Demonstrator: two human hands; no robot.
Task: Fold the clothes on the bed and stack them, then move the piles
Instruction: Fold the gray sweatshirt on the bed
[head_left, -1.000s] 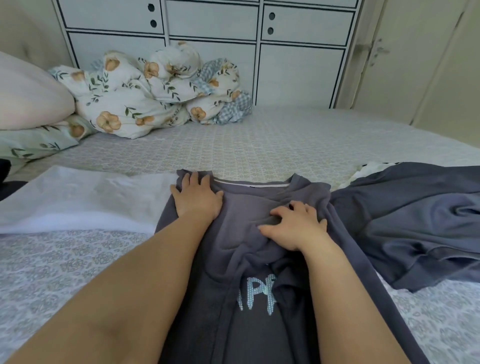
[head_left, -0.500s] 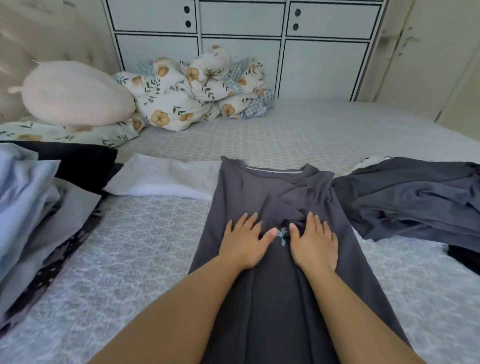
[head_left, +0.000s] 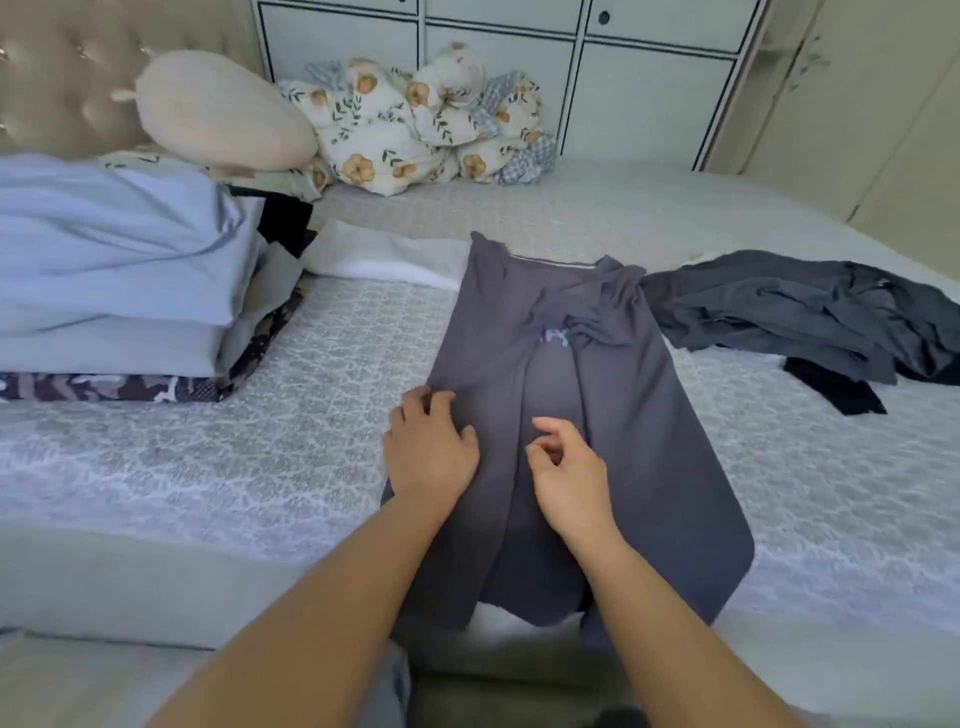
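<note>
A dark grey shirt (head_left: 623, 441) lies on the bed (head_left: 260, 441), folded lengthwise into a long strip with its collar at the far end and pale lettering showing in a crease. My left hand (head_left: 428, 449) rests on the shirt's left edge with its fingers bent. Just right of it, my right hand (head_left: 569, 467) is over the middle of the shirt, fingers loosely curled and holding nothing. A stack of folded clothes (head_left: 114, 270) stands at the left, light blue on top and a camouflage print at the bottom.
A white garment (head_left: 384, 257) lies flat beyond the shirt's left corner. Crumpled dark grey clothes (head_left: 805, 312) and a black piece (head_left: 836, 389) lie at the right. A pillow (head_left: 218, 114) and a floral duvet (head_left: 410, 135) sit at the headboard end, before white cabinets (head_left: 649, 88).
Both hands slid down the shirt from the collar toward its lower half. The right hand lifted and its fingers curled. The view pulled back, showing the folded stack at the left.
</note>
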